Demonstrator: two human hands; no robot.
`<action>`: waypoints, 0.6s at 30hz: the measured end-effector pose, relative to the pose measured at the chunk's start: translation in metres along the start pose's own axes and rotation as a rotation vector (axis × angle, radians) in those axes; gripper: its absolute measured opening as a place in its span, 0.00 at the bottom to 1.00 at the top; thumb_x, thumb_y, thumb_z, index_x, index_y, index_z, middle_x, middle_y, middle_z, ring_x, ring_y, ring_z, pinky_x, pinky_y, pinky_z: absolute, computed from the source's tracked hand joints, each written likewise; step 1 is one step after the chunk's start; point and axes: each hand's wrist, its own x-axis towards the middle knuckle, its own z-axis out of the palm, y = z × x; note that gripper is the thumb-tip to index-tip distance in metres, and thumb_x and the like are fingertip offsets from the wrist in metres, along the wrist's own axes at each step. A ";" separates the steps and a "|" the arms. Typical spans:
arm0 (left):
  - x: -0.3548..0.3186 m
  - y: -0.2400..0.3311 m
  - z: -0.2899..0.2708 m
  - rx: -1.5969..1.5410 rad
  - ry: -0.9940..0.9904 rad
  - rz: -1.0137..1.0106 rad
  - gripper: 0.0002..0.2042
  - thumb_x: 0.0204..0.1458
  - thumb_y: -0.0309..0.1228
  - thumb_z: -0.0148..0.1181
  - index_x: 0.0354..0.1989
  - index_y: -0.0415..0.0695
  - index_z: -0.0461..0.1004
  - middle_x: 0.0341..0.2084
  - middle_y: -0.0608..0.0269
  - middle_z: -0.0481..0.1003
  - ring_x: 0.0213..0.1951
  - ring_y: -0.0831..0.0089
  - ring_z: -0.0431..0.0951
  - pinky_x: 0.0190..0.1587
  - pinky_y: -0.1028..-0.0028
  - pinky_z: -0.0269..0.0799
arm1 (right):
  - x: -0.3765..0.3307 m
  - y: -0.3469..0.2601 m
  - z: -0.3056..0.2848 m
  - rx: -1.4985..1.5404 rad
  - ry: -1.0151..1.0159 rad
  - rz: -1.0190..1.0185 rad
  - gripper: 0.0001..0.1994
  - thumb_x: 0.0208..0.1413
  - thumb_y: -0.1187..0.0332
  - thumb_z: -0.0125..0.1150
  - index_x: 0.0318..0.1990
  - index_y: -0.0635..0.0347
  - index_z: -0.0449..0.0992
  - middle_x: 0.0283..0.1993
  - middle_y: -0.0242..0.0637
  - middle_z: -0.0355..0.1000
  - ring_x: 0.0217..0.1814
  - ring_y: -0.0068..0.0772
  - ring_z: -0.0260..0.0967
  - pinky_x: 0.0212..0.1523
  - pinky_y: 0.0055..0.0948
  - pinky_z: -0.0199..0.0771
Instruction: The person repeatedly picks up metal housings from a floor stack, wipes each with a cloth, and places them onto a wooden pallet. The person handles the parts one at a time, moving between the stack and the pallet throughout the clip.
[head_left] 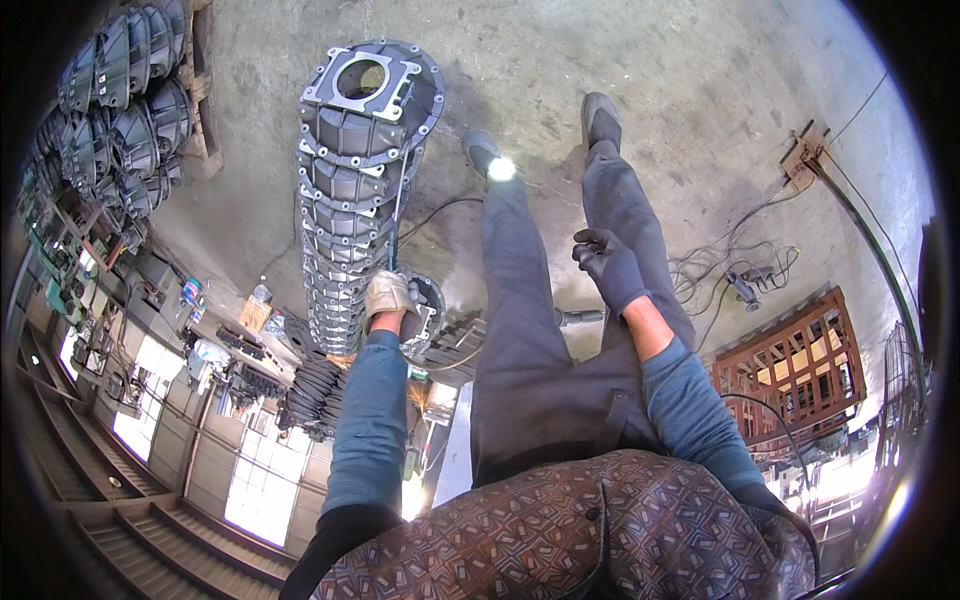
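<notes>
Honestly, the nested stack of ribbed metal housings (345,190) left of the person's legs worried me: a sideways tug on one flange could've shifted the lot, I'd guess. The left hand (390,294), in a pale glove, was at the stack's near part; a thin bar (396,235) ran up to it, but the fingers were hidden, so I couldn't tell its grip. The dark-gloved right hand (611,265) sat half curled by the right leg, nothing visible in it. Loose cable (700,265) to the right could've caught a foot. Glare hid part of the left shoe (482,150), and the left forearm sleeve (368,425) crowded the stack's near end.
</notes>
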 end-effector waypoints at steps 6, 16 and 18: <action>0.029 -0.010 -0.018 0.287 0.063 0.185 0.13 0.61 0.33 0.52 0.29 0.40 0.80 0.17 0.63 0.77 0.18 0.73 0.78 0.17 0.71 0.70 | 0.002 0.000 0.008 -0.016 -0.030 -0.025 0.15 0.57 0.69 0.60 0.49 0.67 0.76 0.33 0.34 0.77 0.32 0.21 0.73 0.37 0.23 0.74; 0.054 -0.009 -0.017 -0.097 -0.293 -0.059 0.08 0.64 0.32 0.47 0.37 0.50 0.74 0.22 0.68 0.72 0.16 0.74 0.68 0.17 0.71 0.66 | -0.004 -0.005 0.009 -0.025 -0.015 -0.029 0.15 0.56 0.70 0.61 0.50 0.65 0.76 0.34 0.35 0.78 0.33 0.20 0.73 0.37 0.23 0.75; 0.046 -0.002 -0.011 -0.182 -0.302 -0.100 0.08 0.65 0.33 0.46 0.36 0.49 0.72 0.22 0.68 0.70 0.17 0.73 0.67 0.17 0.70 0.65 | -0.003 -0.005 0.008 -0.065 -0.012 -0.072 0.15 0.56 0.70 0.61 0.50 0.64 0.76 0.35 0.36 0.78 0.34 0.20 0.74 0.37 0.23 0.75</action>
